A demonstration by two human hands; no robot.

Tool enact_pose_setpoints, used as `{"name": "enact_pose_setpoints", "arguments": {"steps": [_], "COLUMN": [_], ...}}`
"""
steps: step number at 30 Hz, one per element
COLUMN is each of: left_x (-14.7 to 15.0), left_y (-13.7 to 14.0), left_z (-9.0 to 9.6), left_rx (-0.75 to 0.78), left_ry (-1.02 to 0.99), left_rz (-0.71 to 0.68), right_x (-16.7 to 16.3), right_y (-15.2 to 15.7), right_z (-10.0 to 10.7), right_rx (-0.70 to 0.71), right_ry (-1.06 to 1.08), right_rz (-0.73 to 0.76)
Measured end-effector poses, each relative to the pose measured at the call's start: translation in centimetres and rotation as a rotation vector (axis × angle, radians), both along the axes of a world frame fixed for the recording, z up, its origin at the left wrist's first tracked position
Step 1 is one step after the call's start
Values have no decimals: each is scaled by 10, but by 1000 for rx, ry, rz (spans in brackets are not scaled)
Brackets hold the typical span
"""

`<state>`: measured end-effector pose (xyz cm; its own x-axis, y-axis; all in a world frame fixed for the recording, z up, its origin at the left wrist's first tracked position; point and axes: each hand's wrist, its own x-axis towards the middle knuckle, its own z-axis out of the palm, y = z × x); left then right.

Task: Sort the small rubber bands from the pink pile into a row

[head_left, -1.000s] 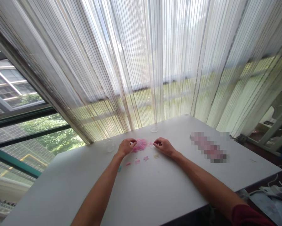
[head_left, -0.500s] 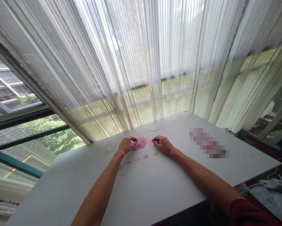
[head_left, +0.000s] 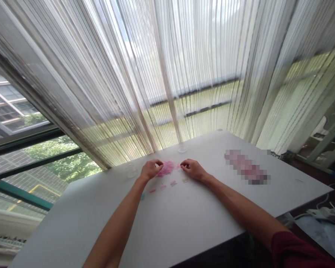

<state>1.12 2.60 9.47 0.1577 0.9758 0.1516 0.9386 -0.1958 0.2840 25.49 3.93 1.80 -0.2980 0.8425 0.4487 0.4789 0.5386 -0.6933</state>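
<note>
A loose pile of small pink pieces (head_left: 167, 168) lies on the white table (head_left: 161, 227) between my hands. My left hand (head_left: 151, 170) is at the pile's left edge, its thumb and fingertips curled into a pinch. On the other side, my right hand (head_left: 193, 170) pinches close to a few paler pink bits (head_left: 177, 166). Whatever sits in either pinch is too small to make out. Nearer me runs a row of small groups: teal (head_left: 142, 195), red (head_left: 153, 190), pink (head_left: 163, 187), another pink (head_left: 173, 182) and yellowish (head_left: 185, 179).
Behind the pile stands a clear round dish (head_left: 182, 148), with another clear container (head_left: 131, 170) to the left. A blurred-out pinkish object (head_left: 247, 166) lies on the right. Sheer curtains (head_left: 167, 93) hang along the table's far edge.
The curtain has shifted, and the view has moved slightly. Both hands stay at the pile in nearly the same pinching pose.
</note>
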Motion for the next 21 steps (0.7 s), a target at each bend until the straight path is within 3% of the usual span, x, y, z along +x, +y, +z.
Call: {"name": "enact_pose_setpoints", "arguments": {"steps": [13,21], "left_x": [64,69], "left_y": [27,31], "left_z": [0,-1], "left_rx": [-104,-155], "left_ry": [272,344], "left_rz": [-206,-219], "right_x": [2,-4], "right_y": [1,-1], "right_z": [0,2], "right_rx": [-4,-24], "right_ry": [5,-92], "right_rz": [-19,-44]}}
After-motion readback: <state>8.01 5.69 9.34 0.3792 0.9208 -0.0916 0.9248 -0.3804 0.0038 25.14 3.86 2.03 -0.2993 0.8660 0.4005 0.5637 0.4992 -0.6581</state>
